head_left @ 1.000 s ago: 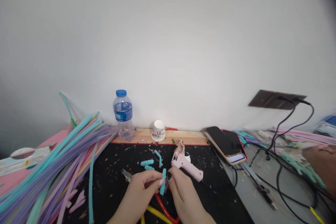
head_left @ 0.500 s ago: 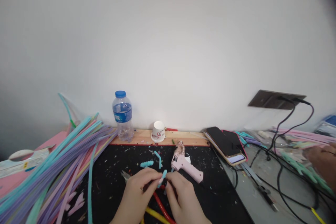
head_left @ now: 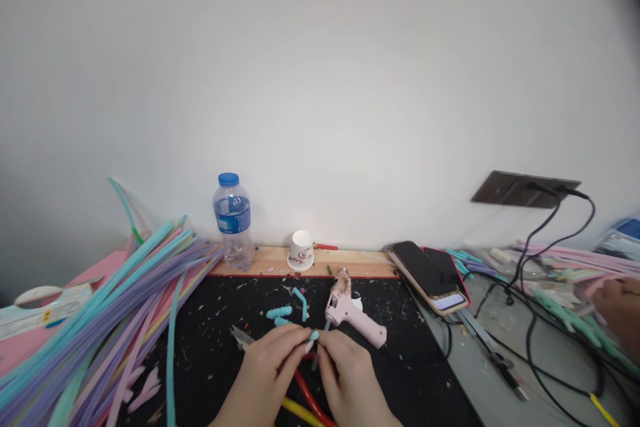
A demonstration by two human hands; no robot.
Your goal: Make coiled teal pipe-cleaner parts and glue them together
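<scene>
My left hand [head_left: 267, 367] and my right hand [head_left: 353, 373] meet low over the black mat [head_left: 400, 373]. Between their pinched fingertips is a short light-blue pipe cleaner piece [head_left: 315, 335], mostly covered by the fingers. Just beyond the hands lie a coiled blue pipe cleaner [head_left: 279, 312] and a bent blue pipe cleaner [head_left: 301, 303]. A pink glue gun [head_left: 355, 317] rests on its side, right of centre. Partly under my hands is a tool with red and yellow handles [head_left: 313, 395]; a grey pointed tip shows left of my left hand.
Long pastel pipe cleaners [head_left: 120, 307] are heaped at the left. A water bottle [head_left: 233, 220] and a paper cup [head_left: 301, 251] stand by the wall. Phones [head_left: 430, 273] and black cables [head_left: 533, 307] lie at the right, where another person's hand [head_left: 617, 310] works.
My fingers have closed further over the blue piece, so less of it shows. Another small blue piece now shows beyond my left hand. The other person's hand has shifted slightly.
</scene>
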